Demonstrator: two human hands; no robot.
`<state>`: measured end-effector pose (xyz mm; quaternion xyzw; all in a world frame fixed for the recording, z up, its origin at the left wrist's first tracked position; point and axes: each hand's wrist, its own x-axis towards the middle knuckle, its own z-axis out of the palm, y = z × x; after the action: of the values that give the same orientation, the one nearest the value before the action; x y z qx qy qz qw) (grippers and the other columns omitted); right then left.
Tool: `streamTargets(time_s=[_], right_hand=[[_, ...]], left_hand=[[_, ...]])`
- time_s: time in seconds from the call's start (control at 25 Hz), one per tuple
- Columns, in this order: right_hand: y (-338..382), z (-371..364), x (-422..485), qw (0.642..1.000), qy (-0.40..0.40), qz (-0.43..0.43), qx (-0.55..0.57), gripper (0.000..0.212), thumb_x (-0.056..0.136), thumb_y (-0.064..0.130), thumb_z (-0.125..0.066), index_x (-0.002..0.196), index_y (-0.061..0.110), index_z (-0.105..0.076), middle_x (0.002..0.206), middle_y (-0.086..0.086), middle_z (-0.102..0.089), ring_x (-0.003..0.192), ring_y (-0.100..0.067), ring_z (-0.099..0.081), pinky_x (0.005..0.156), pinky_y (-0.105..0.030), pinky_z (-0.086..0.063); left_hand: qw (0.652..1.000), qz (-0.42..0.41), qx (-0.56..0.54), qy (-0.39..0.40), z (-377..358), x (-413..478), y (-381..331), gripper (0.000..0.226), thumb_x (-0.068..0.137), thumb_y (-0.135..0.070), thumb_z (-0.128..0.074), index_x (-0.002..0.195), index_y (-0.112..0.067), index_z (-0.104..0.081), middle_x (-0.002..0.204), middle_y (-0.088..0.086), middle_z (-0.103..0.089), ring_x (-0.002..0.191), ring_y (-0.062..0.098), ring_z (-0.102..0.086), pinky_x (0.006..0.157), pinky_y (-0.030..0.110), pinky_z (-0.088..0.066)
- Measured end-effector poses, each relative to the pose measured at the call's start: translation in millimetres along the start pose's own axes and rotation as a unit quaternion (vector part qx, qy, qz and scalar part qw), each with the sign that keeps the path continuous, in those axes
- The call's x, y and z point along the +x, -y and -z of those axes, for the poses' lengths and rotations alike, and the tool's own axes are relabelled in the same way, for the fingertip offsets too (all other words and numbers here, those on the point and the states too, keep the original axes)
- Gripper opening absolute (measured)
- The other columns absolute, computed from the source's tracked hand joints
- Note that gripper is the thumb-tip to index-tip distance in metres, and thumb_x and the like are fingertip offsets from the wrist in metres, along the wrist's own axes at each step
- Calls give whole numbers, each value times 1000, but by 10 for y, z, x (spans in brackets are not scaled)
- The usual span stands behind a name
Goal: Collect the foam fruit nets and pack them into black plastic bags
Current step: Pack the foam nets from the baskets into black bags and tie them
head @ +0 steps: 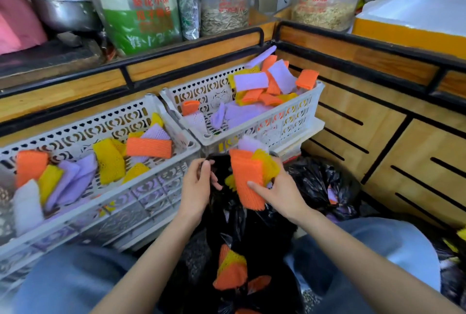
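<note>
My right hand [280,191] grips a bunch of foam nets [248,177], an orange one in front with yellow and white ones behind, just above the mouth of a black plastic bag [227,215] between my knees. My left hand [199,182] pinches the bag's rim and holds it open. Orange and yellow nets [232,270] lie on black plastic lower down. Two white perforated baskets hold more orange, yellow and purple nets: the near one [141,202] at left, the far one [297,117] at centre.
A filled black bag [325,185] lies to the right on the floor beside wooden cabinet fronts [393,137]. A wooden ledge with a black rail [191,56] behind the baskets carries clear sacks of seeds and a metal pot [65,12].
</note>
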<state>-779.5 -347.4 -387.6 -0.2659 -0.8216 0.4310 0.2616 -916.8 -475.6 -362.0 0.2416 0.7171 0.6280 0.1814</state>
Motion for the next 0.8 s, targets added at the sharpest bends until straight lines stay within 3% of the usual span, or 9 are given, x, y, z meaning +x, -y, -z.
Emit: streamTargets(time_s=[0.08,0.24,0.36,0.4,0.48,0.56,0.64,0.72,0.8], right_hand=[[-239,-23,-28,992,64,-24,-104,58,79,40,-71,125,23,-40,112,4,-60,102,-17,-59,80,-32,-46],[-487,270,-13,961,98,-61,-252,56,78,37,-70,123,22,-42,110,-2,-60,104,-26,-57,76,-34,-43],[-470,574,66,877,132,-50,-459,61,78,38,-69,128,21,-39,118,-3,-55,111,-25,-52,83,-35,-43],[-429,658,91,878,123,-60,-458,62,77,37,-70,129,21,-40,117,-4,-56,111,-26,-53,82,-35,-44],[-263,717,133,940,64,-65,-330,61,75,32,-73,125,18,-42,110,-5,-60,102,-26,-57,76,-35,-44],[-8,580,177,985,-10,6,-173,62,74,29,-78,124,13,-44,104,4,-60,93,-17,-58,77,-31,-46],[250,298,199,993,-26,87,-70,58,74,22,-79,120,10,-47,101,22,-53,92,-2,-54,79,-15,-43],[347,-23,154,992,46,108,-38,54,74,17,-79,117,18,-46,101,25,-52,94,2,-52,78,-3,-37],[248,-245,79,975,169,90,-111,57,75,21,-76,123,23,-45,111,14,-58,105,-8,-55,82,-8,-36]], left_hand=[[999,-6,-29,-35,133,-10,-10,23,103,-16,-33,90,-15,-53,62,7,-47,47,11,-54,65,33,-51],[995,31,-60,-75,342,-4,62,21,102,-13,-36,88,-9,-52,59,11,-37,50,20,-46,53,23,-54],[996,62,-29,-52,412,-54,166,16,99,-14,-44,89,-1,-48,59,14,-34,40,16,-42,44,23,-52],[997,64,-15,-38,429,-87,194,17,99,-15,-46,91,0,-48,59,16,-36,40,18,-44,44,24,-52],[998,55,21,-21,470,-152,241,22,98,-19,-48,97,2,-48,60,17,-41,40,20,-49,45,27,-53],[998,34,46,-29,509,-225,269,21,98,-22,-48,98,-1,-49,64,14,-49,44,22,-53,44,24,-49],[998,23,44,-40,534,-289,291,16,99,-21,-46,94,-6,-48,70,10,-52,46,18,-52,43,22,-48],[998,23,29,-56,568,-332,296,15,100,-19,-43,89,-10,-48,71,8,-51,45,12,-49,45,25,-50],[995,14,30,-89,637,-355,311,19,101,-17,-40,84,-14,-47,69,5,-49,47,11,-48,48,20,-47]])
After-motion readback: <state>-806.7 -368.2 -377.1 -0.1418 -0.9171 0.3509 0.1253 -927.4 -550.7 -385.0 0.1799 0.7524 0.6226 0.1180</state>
